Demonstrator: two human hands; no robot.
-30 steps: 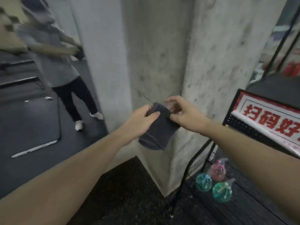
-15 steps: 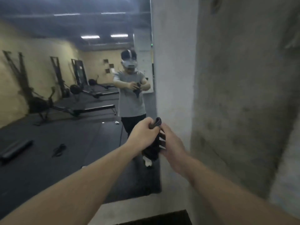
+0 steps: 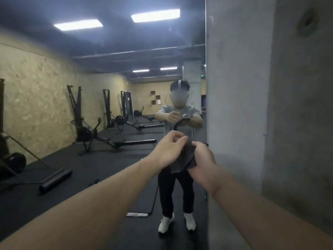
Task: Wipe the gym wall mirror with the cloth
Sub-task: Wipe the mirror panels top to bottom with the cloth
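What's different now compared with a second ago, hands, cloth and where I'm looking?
The view swung left and up, from the concrete pillar and spray bottles to the mirror. Both hands rose with it. Unchanged: left hand and right hand hold the dark cloth between them, not yet on the glass.

A dark charcoal-grey fabric cloth [image 3: 185,159] is showing between the hands, plain and unpatterned. A rough concrete pillar [image 3: 252,87] is showing mottled pale grey. In the large wall mirror [image 3: 90,105], a pale yellow speckled wall [image 3: 36,105] is glowing above a black rubber floor [image 3: 90,168], with black rowing machines [image 3: 100,136] and a black foam roller [image 3: 55,179]. The reflected person [image 3: 177,150] is wearing a plain grey T-shirt, black trousers and white shoes. White rectangular ceiling lights [image 3: 155,15] are shining against a dark blue-grey ceiling.
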